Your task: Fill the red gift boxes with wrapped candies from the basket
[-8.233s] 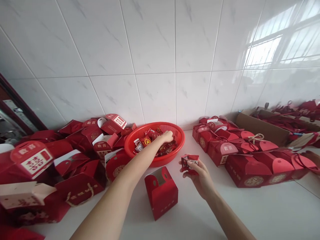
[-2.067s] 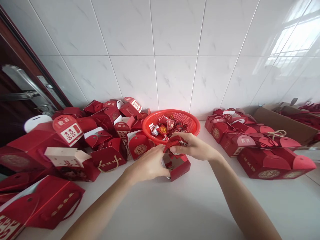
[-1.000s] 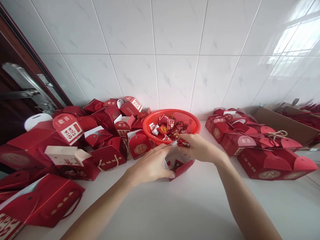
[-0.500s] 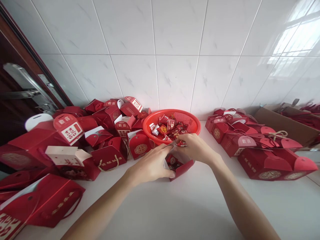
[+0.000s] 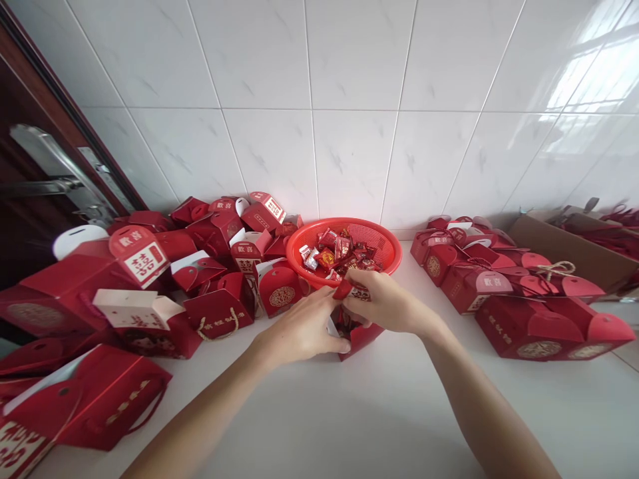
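1. Red paperboard gift box (image 5: pixel 364 340): mid-frame, on the table (image 5: pixel 319 419).
2. Left hand (image 5: pixel 302 329) has its fingers gripping one side; right hand (image 5: pixel 389 303) clasps wrapped candy (image 5: pixel 361 293) at the opening.
3. Looks light, stiff, creasable; best held by its walls.

White, grey-veined tiled wall (image 5: pixel 239 53), with window reflection (image 5: pixel 594 80) at upper right; dark red-brown door (image 5: pixel 24 93) bearing metal handle (image 5: pixel 42 187), far left; brown cardboard carton (image 5: pixel 569 247), right.
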